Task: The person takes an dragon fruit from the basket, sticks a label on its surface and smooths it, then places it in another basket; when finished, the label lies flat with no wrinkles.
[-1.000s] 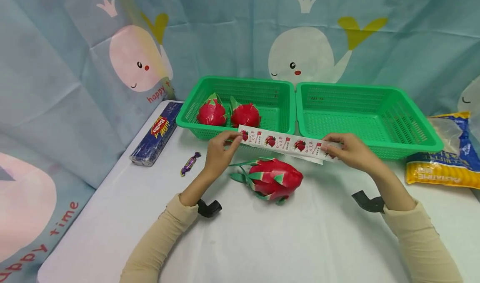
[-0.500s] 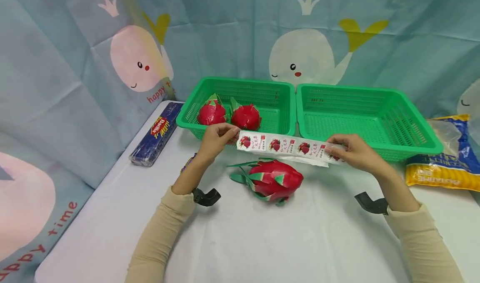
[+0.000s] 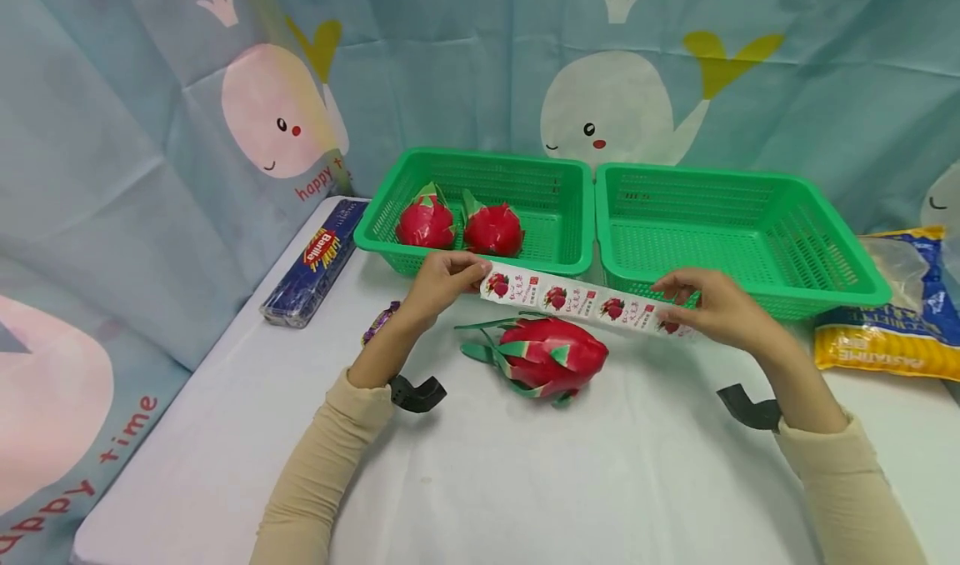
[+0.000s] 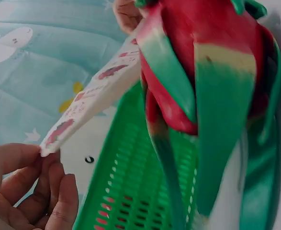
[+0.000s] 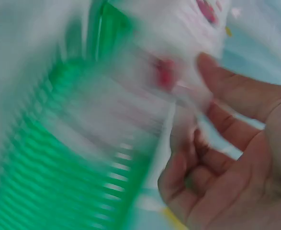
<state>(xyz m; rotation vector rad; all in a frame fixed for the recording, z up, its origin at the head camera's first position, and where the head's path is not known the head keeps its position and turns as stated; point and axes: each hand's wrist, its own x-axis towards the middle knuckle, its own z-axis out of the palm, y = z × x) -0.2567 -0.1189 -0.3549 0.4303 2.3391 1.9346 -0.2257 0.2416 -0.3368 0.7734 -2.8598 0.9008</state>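
A strip of white fruit stickers (image 3: 585, 300), printed with red dragon fruits, is stretched between my two hands above the table. At its left end my left hand (image 3: 446, 286) pinches it between thumb and fingers; the left wrist view shows the strip (image 4: 95, 93) edge-on. My right hand (image 3: 712, 307) grips the other end, thumb on the printed face; in the right wrist view the strip (image 5: 130, 91) is blurred beside the thumb (image 5: 226, 84). Below the strip, a red dragon fruit (image 3: 555, 357) with green leaves lies on its side, touched by neither hand.
Two more dragon fruits (image 3: 426, 219) sit in the left green basket (image 3: 472, 158). The right green basket (image 3: 720, 244) stands beside it. A blue Barilla box (image 3: 315, 265) and a partly hidden purple candy (image 3: 380, 322) lie left. A blue-yellow pasta bag (image 3: 885, 332) lies right.
My left hand has moved up from beside the dragon fruit and now partly covers the candy. The strip's right end sits slightly lower, and the white layer hanging beneath it no longer shows.
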